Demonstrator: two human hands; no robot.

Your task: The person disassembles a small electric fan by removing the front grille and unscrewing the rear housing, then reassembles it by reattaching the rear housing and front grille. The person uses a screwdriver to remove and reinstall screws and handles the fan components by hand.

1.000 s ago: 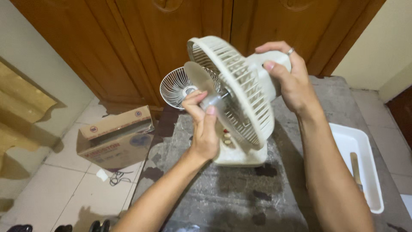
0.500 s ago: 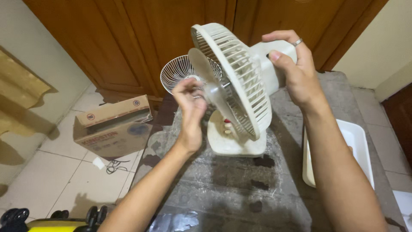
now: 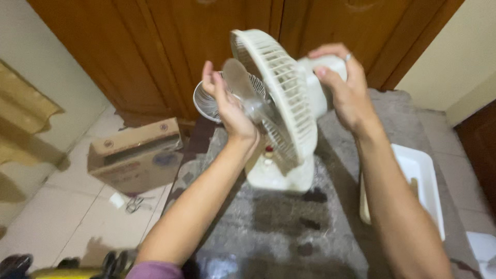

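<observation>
Far left, on the tiled floor (image 3: 67, 206): cardboard box (image 3: 135, 154), lying flat, with a small white item and dark cord (image 3: 129, 202) just beside it.

Left of centre: left hand (image 3: 227, 106), fingers extended and loosely spread, resting against the translucent fan blade (image 3: 243, 88); not closed around it. Behind this hand: detached round wire grille (image 3: 206, 101), partly hidden.

Centre: cream desk fan (image 3: 281, 103), upright on its base (image 3: 276, 175) on the grey mottled tabletop (image 3: 279, 227), rear guard tilted, front open.

Right of centre: right hand (image 3: 346, 88), wrapped around the motor housing (image 3: 323, 72) at the back of the fan, ring on one finger.

Far right: white rectangular tray (image 3: 423, 181) at the table edge.
</observation>
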